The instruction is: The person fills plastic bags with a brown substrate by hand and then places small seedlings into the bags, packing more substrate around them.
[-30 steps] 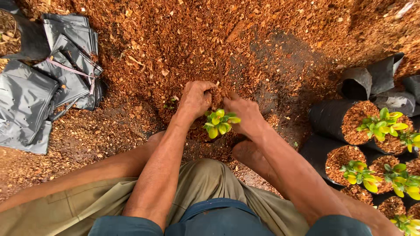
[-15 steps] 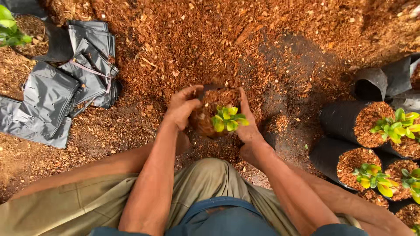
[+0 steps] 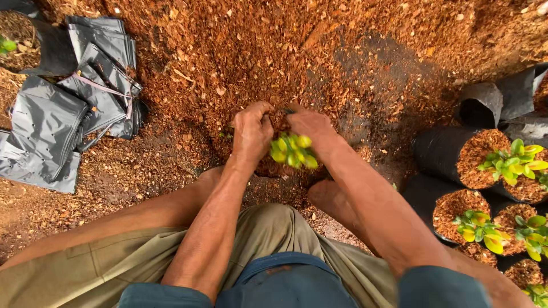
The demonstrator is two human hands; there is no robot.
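A small seedling (image 3: 292, 149) with yellow-green leaves stands in a clump of reddish-brown substrate between my hands; its bag is almost wholly hidden. My left hand (image 3: 251, 134) curls over the left side of the clump, fingers bent inward at the top. My right hand (image 3: 311, 128) presses against the right side, fingertips meeting the left hand's just beyond the leaves. Both hands are closed around the filled bag on the ground in front of my knees.
A heap of reddish substrate (image 3: 342, 51) covers the ground ahead. Flat grey plastic bags (image 3: 68, 108) lie stacked at left. Filled black bags with seedlings (image 3: 485, 159) stand at right, an empty open bag (image 3: 482, 102) behind them. My bare foot (image 3: 331, 199) rests under the right arm.
My hands went from cupping the sides of the filled bag to closing over its top. The seedling now leans toward me between them.
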